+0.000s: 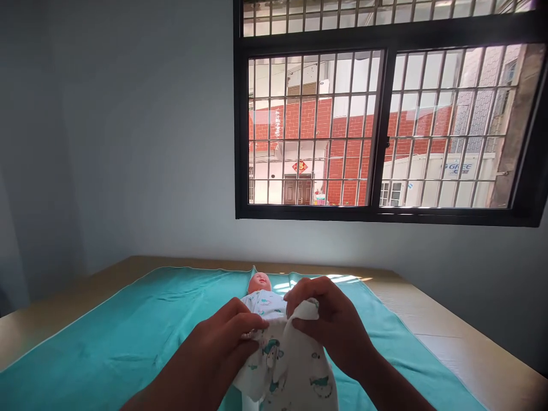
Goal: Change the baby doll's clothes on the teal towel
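A baby doll (260,283) lies on its back on a teal cloth (128,337), head toward the window. It wears a white garment (282,365) printed with small teal animals. My left hand (229,337) pinches the garment's fabric near the doll's middle, fingers closed. My right hand (329,322) grips a bunched fold of the same garment and lifts it slightly. The doll's lower body is hidden under the fabric and my hands.
The teal cloth covers a wide wooden table (449,337) that reaches the grey wall. Bare wood shows at the right and far left. A barred black-framed window (385,131) sits above, with brick buildings outside.
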### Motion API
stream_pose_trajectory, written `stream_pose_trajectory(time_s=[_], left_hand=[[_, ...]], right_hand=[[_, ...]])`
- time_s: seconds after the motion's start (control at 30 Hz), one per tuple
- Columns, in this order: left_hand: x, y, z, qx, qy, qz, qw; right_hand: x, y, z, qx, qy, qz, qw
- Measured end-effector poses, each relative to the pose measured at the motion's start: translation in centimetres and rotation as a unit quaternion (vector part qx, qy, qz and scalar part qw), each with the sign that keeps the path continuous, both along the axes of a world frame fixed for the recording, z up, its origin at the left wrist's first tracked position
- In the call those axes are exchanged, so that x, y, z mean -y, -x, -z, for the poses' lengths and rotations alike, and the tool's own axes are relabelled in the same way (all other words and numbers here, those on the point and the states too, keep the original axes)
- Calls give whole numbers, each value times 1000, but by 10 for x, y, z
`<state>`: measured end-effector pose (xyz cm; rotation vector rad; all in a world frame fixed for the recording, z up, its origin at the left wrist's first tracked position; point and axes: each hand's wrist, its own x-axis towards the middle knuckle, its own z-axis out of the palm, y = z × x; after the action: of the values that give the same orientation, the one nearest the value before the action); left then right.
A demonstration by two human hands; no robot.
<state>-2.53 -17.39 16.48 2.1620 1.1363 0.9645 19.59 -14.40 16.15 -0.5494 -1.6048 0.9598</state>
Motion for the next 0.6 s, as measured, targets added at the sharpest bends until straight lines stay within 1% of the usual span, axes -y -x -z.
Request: stream_pose_trajectory(time_s=[0.07, 0.2, 0.3, 0.37, 0.43, 0.47, 0.53, 0.6], left_hand=[[2, 1, 4, 25, 17, -21, 999], [4, 6, 5, 67, 97, -93, 989], [4, 12, 4, 80, 115, -141, 980], [3, 15, 2, 96, 142, -169, 971], [2, 19, 2, 122, 186, -187, 957], [1, 20, 2, 137, 199, -187, 952], [-1, 23, 3, 161, 181, -166, 956], [-4, 25, 5, 169, 134, -131, 968]], right_hand=[[1, -3, 4, 18, 12, 31, 999], [-2, -13, 8, 78, -68, 62, 993], [-6, -21, 8, 128, -74, 87, 985], [-8, -24, 8, 191, -90, 86, 974], [-10, -26, 9, 274, -151, 63, 948], [-11, -27, 10, 315, -192, 56, 928], [-15, -26, 14, 380, -276, 74, 880], [-18, -23, 18, 408, -348, 131, 834]])
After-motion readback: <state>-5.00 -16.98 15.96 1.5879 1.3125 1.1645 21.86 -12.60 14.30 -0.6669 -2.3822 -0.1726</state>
